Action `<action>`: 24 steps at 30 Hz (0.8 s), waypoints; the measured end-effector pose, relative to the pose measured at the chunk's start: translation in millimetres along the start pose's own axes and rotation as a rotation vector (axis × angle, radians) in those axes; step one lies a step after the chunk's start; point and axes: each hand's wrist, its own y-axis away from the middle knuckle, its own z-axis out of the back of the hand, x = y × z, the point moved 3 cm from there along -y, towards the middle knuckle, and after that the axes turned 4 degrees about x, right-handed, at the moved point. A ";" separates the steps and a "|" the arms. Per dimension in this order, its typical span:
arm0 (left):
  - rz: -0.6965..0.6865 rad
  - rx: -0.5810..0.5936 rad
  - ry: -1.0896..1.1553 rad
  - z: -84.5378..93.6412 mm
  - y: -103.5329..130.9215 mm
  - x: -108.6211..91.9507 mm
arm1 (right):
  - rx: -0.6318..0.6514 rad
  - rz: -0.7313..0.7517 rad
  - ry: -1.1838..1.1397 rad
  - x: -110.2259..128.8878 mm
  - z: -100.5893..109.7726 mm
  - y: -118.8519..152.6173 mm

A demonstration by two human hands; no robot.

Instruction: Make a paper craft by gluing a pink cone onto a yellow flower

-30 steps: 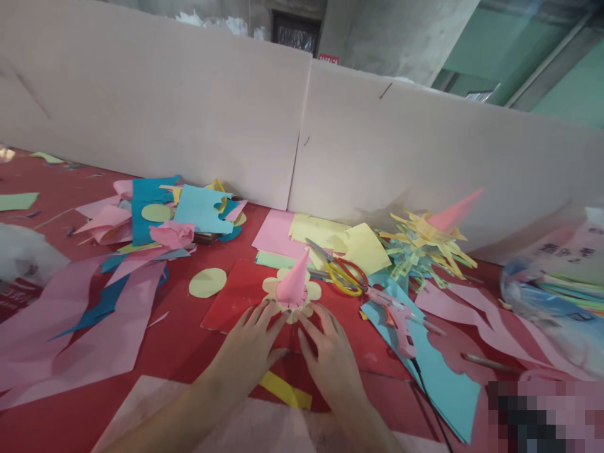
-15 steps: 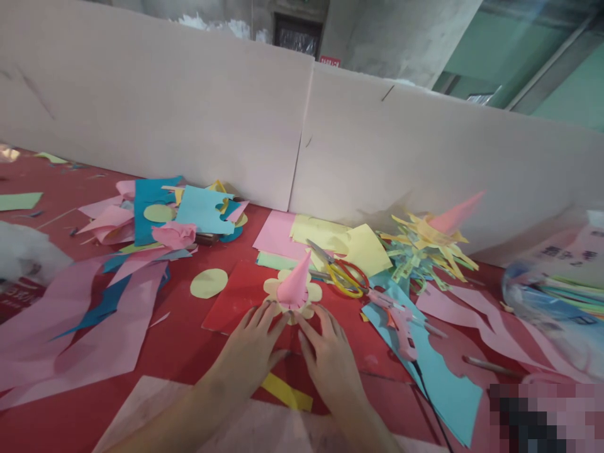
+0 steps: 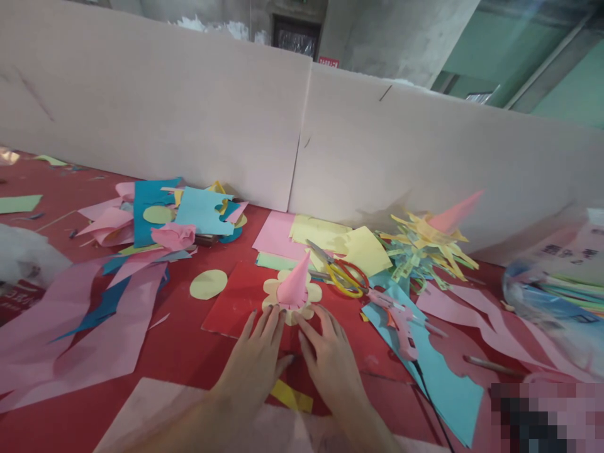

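A pink paper cone stands upright on a pale yellow flower-shaped paper base, its lower edge snipped into small tabs. Both lie on a red sheet. My left hand lies palm down with fingers outstretched, the tips at the near left petals. From the other side my right hand reaches in, fingers extended, with its fingertips on the near right petals. Neither hand is wrapped around anything. A yellow paper strip lies between my wrists, partly covered by my left hand.
Yellow-handled scissors and a pink glue gun with a black cord lie right of the flower. A yellow fringed piece with a pink cone stands behind them. Paper scraps are piled at left, before a pale board.
My left hand has shifted slightly, its fingers now closer together and its thumb nearer my right hand. The cone, flower base and right hand stay in place.
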 end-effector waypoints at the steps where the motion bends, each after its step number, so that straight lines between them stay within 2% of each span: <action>1: 0.000 0.003 0.001 0.9 -0.4 0.2 | 0.001 0.000 -0.002 0.2 0.1 -0.2; 7: -0.014 0.022 0.024 5.1 -2.1 1.3 | -0.022 0.017 -0.004 -0.5 -0.7 -0.6; 12: -0.013 0.034 0.056 0.3 -2.3 2.6 | -0.038 0.025 0.021 -0.6 0.2 -0.6; 24: -0.001 0.007 0.065 1.6 -1.9 1.5 | -0.016 0.019 0.029 -0.3 0.4 -0.9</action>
